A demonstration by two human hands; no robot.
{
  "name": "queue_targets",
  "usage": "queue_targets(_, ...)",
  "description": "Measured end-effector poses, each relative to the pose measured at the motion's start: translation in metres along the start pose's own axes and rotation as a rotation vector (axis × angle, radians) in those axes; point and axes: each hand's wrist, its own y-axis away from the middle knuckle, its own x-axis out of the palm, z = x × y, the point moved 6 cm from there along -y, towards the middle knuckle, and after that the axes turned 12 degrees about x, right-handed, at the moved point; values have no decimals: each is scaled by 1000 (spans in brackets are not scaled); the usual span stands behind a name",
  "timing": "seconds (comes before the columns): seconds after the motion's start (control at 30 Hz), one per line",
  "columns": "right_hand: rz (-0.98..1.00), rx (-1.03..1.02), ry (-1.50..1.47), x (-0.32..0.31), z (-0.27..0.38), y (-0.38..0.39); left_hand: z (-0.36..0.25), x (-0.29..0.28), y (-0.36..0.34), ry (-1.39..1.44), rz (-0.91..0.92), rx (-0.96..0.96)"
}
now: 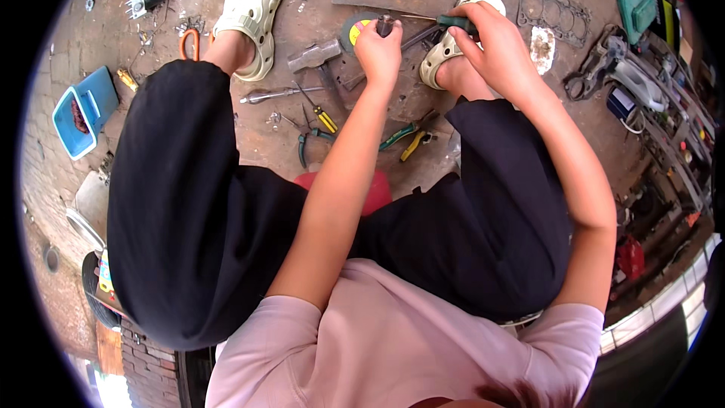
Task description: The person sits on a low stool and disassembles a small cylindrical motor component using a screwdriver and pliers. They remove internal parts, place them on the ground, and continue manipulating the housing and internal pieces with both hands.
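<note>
My left hand (379, 51) is closed around a small dark cylindrical part (385, 26), held upright just above the floor between my feet. In my right hand (495, 44) is a screwdriver (451, 23) with a dark green handle. Its thin shaft points left toward the dark part; whether the tip touches it I cannot tell. Beside my left hand lie a hammer (317, 55) and a round disc with a yellow centre (358, 32). Closer to me on the floor are a long screwdriver (279, 94), yellow-handled pliers (325, 119) and green-handled pliers (303, 148).
More pliers (408, 145) lie near my right knee. A flat metal gasket (555, 11) and a stained white piece (542, 49) are at the far right, beside piled metal parts (642, 79). At left stands a blue plastic bin (106, 94). A red seat (377, 195) shows beneath me.
</note>
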Motion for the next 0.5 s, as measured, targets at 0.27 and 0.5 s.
queue_targets(0.27, 219, 124, 76, 49, -25, -39, 42, 25, -27, -68, 93, -140)
queue_targets(0.5, 151, 68, 148, 61, -31, -45, 38, 34, -28, -164, 99, -69)
